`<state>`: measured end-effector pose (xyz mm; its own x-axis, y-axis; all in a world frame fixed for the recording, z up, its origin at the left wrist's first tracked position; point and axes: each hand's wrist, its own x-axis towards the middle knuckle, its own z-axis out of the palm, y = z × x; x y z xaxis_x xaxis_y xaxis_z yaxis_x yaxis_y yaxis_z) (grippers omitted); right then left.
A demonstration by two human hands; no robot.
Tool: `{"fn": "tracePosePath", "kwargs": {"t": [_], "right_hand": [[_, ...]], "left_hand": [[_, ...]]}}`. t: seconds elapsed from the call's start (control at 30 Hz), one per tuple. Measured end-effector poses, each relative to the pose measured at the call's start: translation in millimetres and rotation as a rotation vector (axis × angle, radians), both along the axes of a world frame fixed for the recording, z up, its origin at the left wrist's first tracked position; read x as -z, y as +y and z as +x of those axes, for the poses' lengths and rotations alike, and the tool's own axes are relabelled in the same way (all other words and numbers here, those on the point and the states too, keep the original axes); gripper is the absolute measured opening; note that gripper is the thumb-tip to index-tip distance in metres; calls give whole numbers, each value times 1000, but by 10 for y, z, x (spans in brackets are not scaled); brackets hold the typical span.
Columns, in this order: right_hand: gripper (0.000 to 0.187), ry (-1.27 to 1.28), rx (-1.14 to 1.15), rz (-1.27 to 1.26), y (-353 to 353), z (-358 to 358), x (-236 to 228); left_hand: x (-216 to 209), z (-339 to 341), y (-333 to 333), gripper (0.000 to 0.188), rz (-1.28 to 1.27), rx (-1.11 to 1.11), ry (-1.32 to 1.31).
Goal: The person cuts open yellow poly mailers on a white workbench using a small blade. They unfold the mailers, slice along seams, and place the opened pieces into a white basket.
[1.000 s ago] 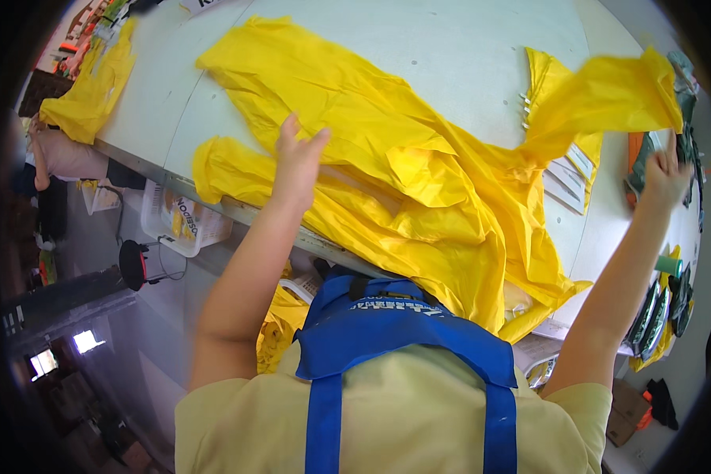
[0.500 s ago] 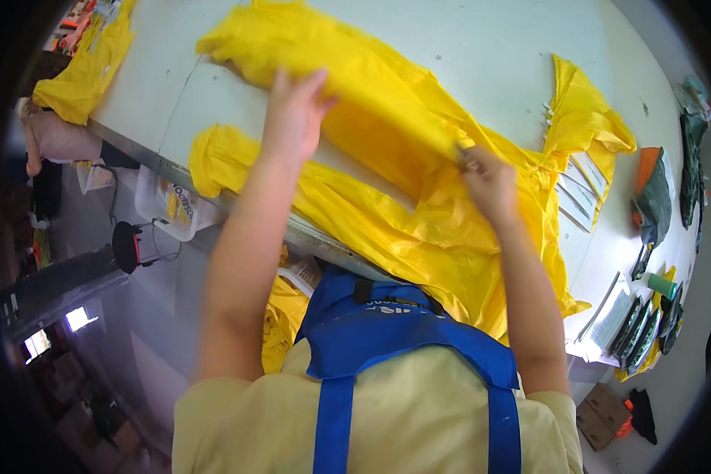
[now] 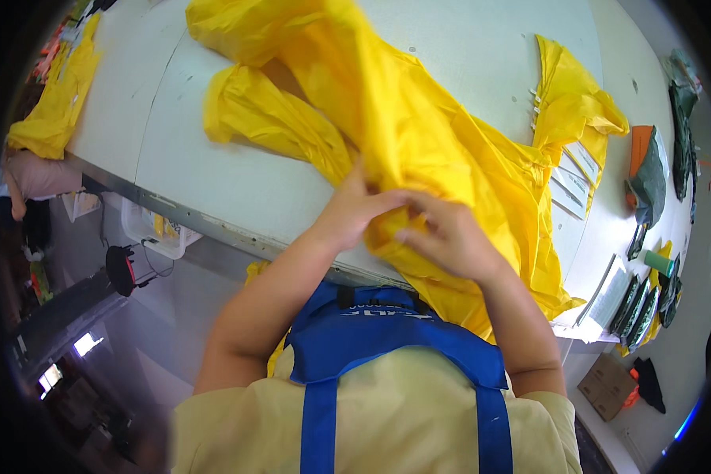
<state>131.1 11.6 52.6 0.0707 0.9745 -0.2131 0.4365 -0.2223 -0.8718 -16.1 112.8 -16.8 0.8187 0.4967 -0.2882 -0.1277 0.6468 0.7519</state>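
Note:
A shiny yellow waterproof garment [image 3: 450,150] lies spread and rumpled over the white table in front of me, two long tube-like parts reaching to the far left. My left hand [image 3: 354,212] is closed on a gathered fold of it, fingers partly hidden in the cloth. Close beside it, my right hand [image 3: 450,237] has its fingers curled against the same cloth, their tips meeting the left hand. A small dark spot shows between the right fingers, too little to name. Part of the raised cloth is smeared by motion.
On the right of the table [image 3: 213,170] lie another yellow piece [image 3: 573,103], white printed cards [image 3: 569,189], a grey-orange pouch [image 3: 648,178], a green roll [image 3: 659,262] and dark packets [image 3: 638,316]. More yellow cloth [image 3: 59,99] and a person's arm [image 3: 14,197] are at far left. A white bin [image 3: 146,229] stands below the edge.
My left hand has moved right and down, from open over the cloth to a hold on it. My right hand has come left and down to meet it. The garment's left parts have shifted.

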Motion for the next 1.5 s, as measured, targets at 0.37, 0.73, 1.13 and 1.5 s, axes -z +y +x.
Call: {"fn": "tracePosePath", "kwargs": {"t": [0.37,0.73,1.13,1.5], "right_hand": [[25,-684,511,-220,154,1210,1097],[14,123,747,30,-112,987,117],[13,345,975,178,-522,1017,165],[10,-164,887,112,-547,957,75]], "left_hand": [[498,-1532,-355,62,171,-601,755],[-51,854,-328,59,-106,-99,470],[107,423,-303,8,-553,-172,-23],[361,522,-419,28,-609,-215,52]]}}
